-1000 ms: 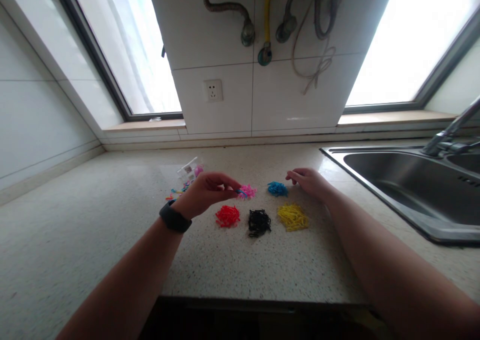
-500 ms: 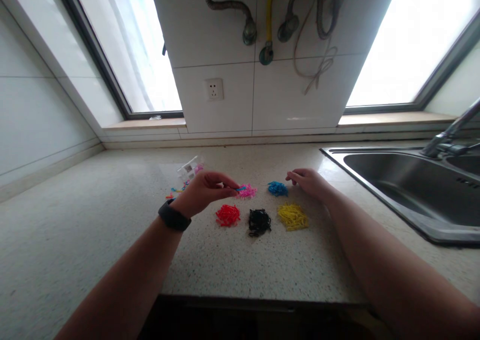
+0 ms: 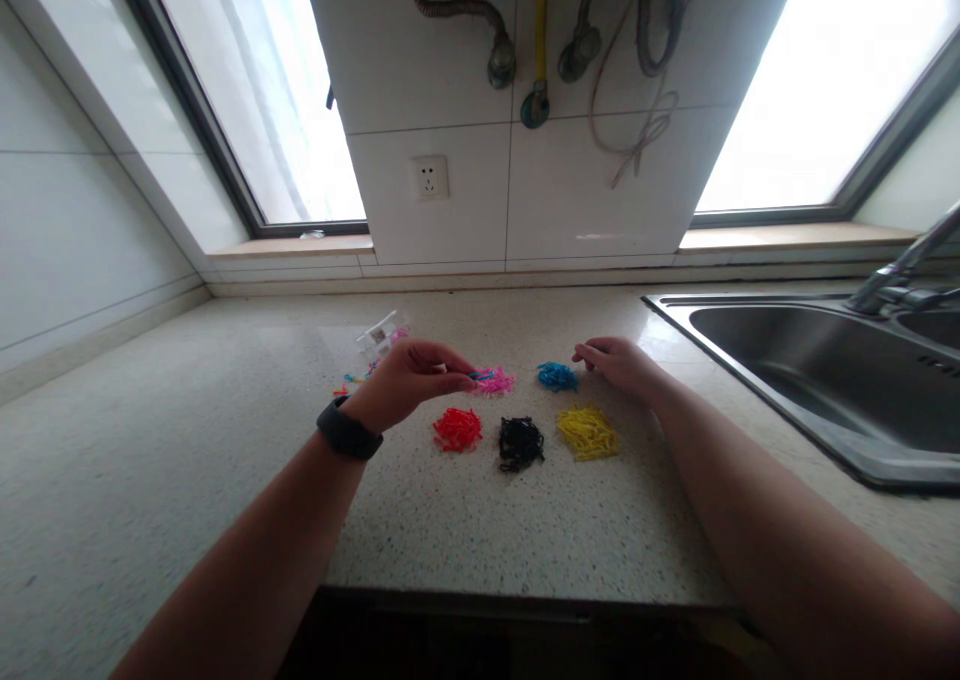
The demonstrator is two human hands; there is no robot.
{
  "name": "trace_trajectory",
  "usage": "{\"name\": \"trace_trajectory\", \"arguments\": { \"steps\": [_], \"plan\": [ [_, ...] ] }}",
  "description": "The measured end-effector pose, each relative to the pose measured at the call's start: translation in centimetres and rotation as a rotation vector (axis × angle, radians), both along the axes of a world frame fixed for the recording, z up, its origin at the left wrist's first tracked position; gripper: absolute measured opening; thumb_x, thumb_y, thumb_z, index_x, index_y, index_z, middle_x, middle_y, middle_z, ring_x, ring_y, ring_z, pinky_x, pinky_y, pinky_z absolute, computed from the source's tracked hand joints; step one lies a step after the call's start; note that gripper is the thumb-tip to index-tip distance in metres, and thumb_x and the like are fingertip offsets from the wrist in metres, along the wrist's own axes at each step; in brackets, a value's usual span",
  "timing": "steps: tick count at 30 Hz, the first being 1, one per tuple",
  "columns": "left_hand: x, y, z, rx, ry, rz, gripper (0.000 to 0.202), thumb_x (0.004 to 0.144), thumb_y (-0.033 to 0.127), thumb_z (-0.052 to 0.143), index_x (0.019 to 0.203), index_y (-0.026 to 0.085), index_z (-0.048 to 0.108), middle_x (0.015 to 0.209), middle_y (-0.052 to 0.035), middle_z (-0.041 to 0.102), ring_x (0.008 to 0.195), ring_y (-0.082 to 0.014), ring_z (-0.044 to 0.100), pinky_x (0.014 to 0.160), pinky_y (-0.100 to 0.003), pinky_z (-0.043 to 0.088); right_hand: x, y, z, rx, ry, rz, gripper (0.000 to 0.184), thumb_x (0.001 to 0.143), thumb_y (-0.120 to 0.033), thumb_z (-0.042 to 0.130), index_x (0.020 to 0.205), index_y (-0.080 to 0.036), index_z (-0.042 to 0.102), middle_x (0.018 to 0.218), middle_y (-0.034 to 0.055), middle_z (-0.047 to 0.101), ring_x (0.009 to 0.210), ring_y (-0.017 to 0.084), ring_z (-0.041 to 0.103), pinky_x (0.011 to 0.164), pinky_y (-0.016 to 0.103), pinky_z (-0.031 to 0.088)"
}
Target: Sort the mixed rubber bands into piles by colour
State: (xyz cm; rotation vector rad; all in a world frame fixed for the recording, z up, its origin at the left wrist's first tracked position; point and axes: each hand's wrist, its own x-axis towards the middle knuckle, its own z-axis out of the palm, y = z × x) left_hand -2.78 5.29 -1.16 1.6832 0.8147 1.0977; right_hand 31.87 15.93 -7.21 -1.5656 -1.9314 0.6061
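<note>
My left hand (image 3: 411, 380), with a dark band on its wrist, pinches a small thin blue strip (image 3: 480, 375) between thumb and fingertips. Just past those fingertips lies a pile of pink strips (image 3: 496, 381). My right hand (image 3: 611, 360) rests on the counter with its fingers curled, and nothing shows in them. Close to its left is a pile of blue strips (image 3: 556, 376). Nearer to me lie a red pile (image 3: 457, 429), a black pile (image 3: 520, 443) and a yellow pile (image 3: 587, 433). The strips are too small to tell their exact kind.
Behind my left hand lies a clear plastic package (image 3: 381, 334) with pink pieces by it. Mixed coloured pieces (image 3: 352, 378) are scattered there, partly hidden by the hand. A steel sink (image 3: 795, 380) is set into the speckled counter (image 3: 525, 540) on the right.
Both hands stay almost where they were, the left still pinching the blue strip. The whole view has shifted very slightly.
</note>
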Motion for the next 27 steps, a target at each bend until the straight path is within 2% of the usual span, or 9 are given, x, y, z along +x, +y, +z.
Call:
{"name": "trace_trajectory", "arguments": {
  "steps": [9, 15, 24, 27],
  "plan": [
    [0.01, -0.13, 0.13, 0.020, 0.028, 0.022, 0.024, 0.068, 0.037, 0.087, 0.080, 0.018, 0.078, 0.077, -0.0043, 0.075, 0.069, -0.0112, 0.065, 0.067, -0.024, 0.054, 0.20, 0.29, -0.29, -0.002, -0.005, 0.017, 0.042, 0.088, -0.049, 0.050, 0.086, -0.016, 0.077, 0.070, 0.0040, 0.063, 0.056, 0.013, 0.046, 0.053, 0.027, 0.034],
    [-0.14, -0.02, 0.03, 0.026, -0.034, -0.005, 0.022, 0.069, 0.035, 0.087, 0.079, 0.018, 0.077, 0.075, -0.0037, 0.075, 0.066, -0.0101, 0.063, 0.065, -0.023, 0.052, 0.12, 0.26, -0.32, -0.009, -0.002, 0.010, 0.044, 0.087, -0.050, 0.050, 0.088, -0.016, 0.077, 0.069, 0.0033, 0.063, 0.054, 0.012, 0.045, 0.053, 0.027, 0.033],
    [-0.48, 0.03, -0.19, 0.071, -0.062, -0.044, 0.023, 0.072, 0.038, 0.085, 0.083, 0.019, 0.078, 0.079, -0.0053, 0.075, 0.069, -0.0114, 0.063, 0.065, -0.024, 0.051, 0.05, 0.24, -0.26, -0.001, -0.021, 0.009, 0.041, 0.087, -0.048, 0.050, 0.087, -0.017, 0.077, 0.069, 0.0040, 0.064, 0.056, 0.014, 0.048, 0.054, 0.028, 0.034],
    [-0.50, 0.05, -0.25, 0.077, -0.041, -0.019, 0.025, 0.072, 0.040, 0.085, 0.084, 0.019, 0.078, 0.079, -0.0054, 0.075, 0.068, -0.0114, 0.062, 0.063, -0.024, 0.050, 0.13, 0.27, -0.30, -0.006, -0.016, 0.013, 0.042, 0.087, -0.050, 0.051, 0.087, -0.017, 0.077, 0.069, 0.0037, 0.064, 0.055, 0.013, 0.047, 0.053, 0.028, 0.033]
  ]
}}
